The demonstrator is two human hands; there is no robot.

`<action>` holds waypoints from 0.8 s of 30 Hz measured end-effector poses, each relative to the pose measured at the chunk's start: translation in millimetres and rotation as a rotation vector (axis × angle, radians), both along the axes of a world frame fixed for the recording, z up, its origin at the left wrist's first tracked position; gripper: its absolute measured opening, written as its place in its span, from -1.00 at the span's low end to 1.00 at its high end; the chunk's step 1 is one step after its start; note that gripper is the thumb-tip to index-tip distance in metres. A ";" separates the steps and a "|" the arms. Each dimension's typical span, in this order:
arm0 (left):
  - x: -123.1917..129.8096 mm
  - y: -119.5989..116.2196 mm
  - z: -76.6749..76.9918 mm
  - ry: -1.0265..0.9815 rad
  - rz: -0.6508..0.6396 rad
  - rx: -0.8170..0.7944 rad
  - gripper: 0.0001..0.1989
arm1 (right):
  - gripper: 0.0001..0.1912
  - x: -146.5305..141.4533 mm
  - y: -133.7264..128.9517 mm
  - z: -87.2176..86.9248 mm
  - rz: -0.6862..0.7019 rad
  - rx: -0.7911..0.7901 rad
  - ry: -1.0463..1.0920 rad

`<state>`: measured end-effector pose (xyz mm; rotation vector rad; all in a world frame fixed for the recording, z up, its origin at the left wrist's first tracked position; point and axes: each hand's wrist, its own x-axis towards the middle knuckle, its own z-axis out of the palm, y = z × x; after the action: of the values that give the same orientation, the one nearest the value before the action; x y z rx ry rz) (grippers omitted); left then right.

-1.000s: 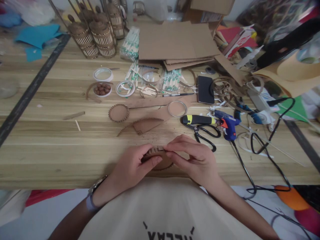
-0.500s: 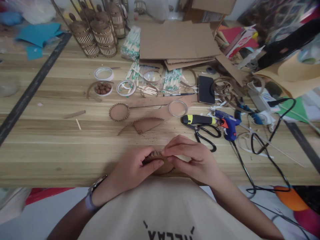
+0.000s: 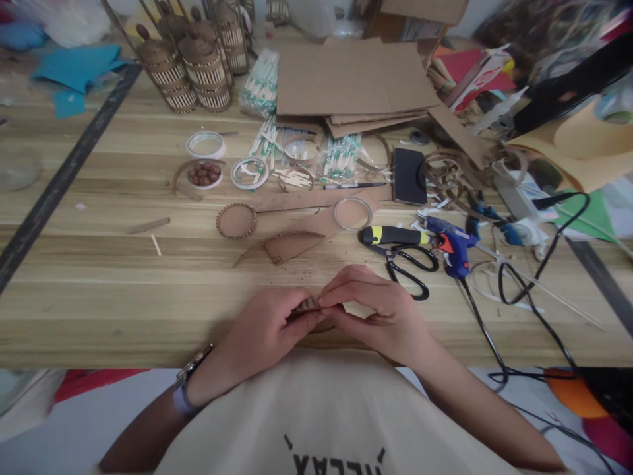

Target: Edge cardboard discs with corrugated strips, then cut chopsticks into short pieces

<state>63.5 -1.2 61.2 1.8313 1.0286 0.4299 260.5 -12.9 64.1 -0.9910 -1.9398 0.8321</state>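
Note:
Close to my body, at the table's front edge, a small cardboard piece (image 3: pixel 307 304) with a ridged, corrugated rim is between my hands. My left hand (image 3: pixel 270 326) is closed round its left side, thumb in front and fingers behind. The fingertips of my right hand (image 3: pixel 370 309) pinch the rim at its right. Most of the piece is hidden by my fingers. Beyond my hands lie a curved corrugated strip (image 3: pixel 297 236) and a cardboard disc (image 3: pixel 236 221) edged with the same ridged strip. Black-handled scissors (image 3: pixel 410 260) rest to the right, beside a yellow-and-black-handled cutter (image 3: pixel 395 235).
A blue glue gun (image 3: pixel 455 247) with a looping black cable lies at right, near a phone (image 3: pixel 409 176). Further back are stacked cardboard sheets (image 3: pixel 351 79), a bowl of brown nut-like balls (image 3: pixel 204 174), tape rolls (image 3: pixel 205 144) and several stick-sided lantern-like crafts (image 3: pixel 205 72).
The cardboard piece has tilted, so less of its flat face shows. My left thumb has shifted slightly up and right, and both hands stay in contact with the rim.

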 end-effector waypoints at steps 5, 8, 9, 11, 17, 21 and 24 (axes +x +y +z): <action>0.3 -1.8 1.6 0.031 0.008 0.129 -0.72 | -0.85 -1.6 2.0 -3.2 0.001 0.090 -0.017; -1.1 -0.9 0.9 -0.029 0.033 0.121 -0.82 | -0.83 1.4 1.9 -4.1 0.000 0.200 0.033; -2.2 0.1 -0.2 -0.089 0.067 0.105 -0.89 | -0.82 3.3 1.2 -3.9 -0.007 0.254 0.040; -5.2 3.1 -3.5 -0.276 0.170 0.053 -0.60 | -0.79 7.6 -1.2 -3.2 -0.043 0.356 0.011; -10.4 9.8 -10.3 -0.612 0.124 -0.388 0.09 | -0.82 16.5 -9.9 -5.4 -0.009 0.546 -0.098; -7.8 5.9 -10.9 -0.595 0.150 -0.343 0.03 | -0.73 15.0 -12.1 -13.2 -0.039 0.446 -0.079; -6.3 1.5 -15.3 -0.557 0.210 -0.185 0.08 | -0.44 10.8 -11.4 -24.4 -0.147 0.261 -0.026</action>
<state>57.2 0.3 45.9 1.3302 0.8349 0.8834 271.3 -24.4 39.8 -0.9750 -1.9129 0.4718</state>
